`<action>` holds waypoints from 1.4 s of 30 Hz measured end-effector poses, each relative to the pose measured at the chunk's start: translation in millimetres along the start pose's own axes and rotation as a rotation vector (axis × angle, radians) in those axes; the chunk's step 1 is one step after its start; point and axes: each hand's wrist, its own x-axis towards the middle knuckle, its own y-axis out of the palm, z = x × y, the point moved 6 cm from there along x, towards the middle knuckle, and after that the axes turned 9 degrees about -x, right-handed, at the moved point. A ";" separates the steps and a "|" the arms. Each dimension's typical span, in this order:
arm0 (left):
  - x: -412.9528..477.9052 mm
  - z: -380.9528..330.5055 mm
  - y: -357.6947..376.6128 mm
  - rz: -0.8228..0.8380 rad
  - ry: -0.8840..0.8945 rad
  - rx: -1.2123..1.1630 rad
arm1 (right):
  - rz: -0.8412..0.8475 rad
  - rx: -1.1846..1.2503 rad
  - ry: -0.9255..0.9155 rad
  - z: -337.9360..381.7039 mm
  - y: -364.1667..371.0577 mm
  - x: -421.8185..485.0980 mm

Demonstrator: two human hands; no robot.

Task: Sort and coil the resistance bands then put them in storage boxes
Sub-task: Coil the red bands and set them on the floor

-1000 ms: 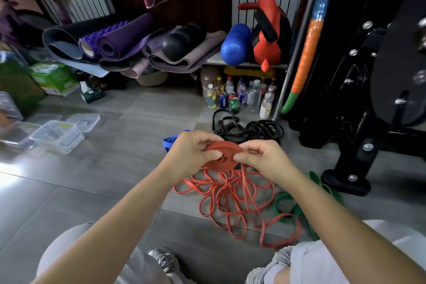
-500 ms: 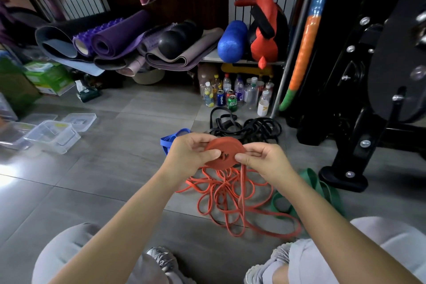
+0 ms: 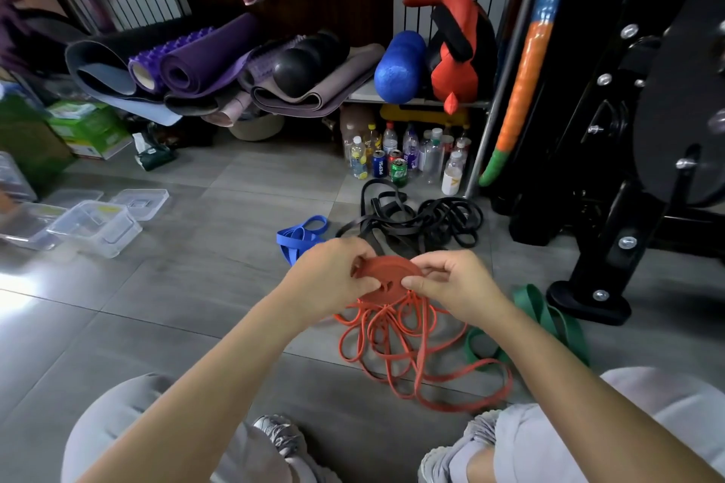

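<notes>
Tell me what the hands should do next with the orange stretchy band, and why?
Probably wind one more turn. The left hand and the right hand both pinch the flat orange rubber coil, but many loose orange band loops lie on the grey tiled floor below it, so the coil looks unfinished.

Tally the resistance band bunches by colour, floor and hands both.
Red bunch: 1, partly coiled, pinched by the left hand and right hand
Black bunch: 1
Blue bunch: 1
Green bunch: 1
Total: 4 bunches; the bands in each bunch can't be counted.
</notes>
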 end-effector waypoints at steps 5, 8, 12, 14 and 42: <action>-1.1 -15.5 7.4 -0.027 0.118 0.121 | -0.023 -0.124 -0.052 9.7 -2.2 2.7; -3.0 -11.7 0.8 -0.109 0.108 -0.084 | -0.037 -0.021 -0.030 7.3 -9.7 0.7; -9.3 -10.8 -2.5 -0.180 0.142 -0.340 | 0.027 0.146 -0.013 3.4 -7.2 -9.1; -11.6 -8.5 -2.7 -0.206 0.140 -0.513 | 0.030 0.332 -0.014 4.6 -6.2 -12.6; -23.0 -6.8 1.5 -0.384 0.213 -0.550 | -0.013 0.488 -0.060 11.8 -3.7 -15.0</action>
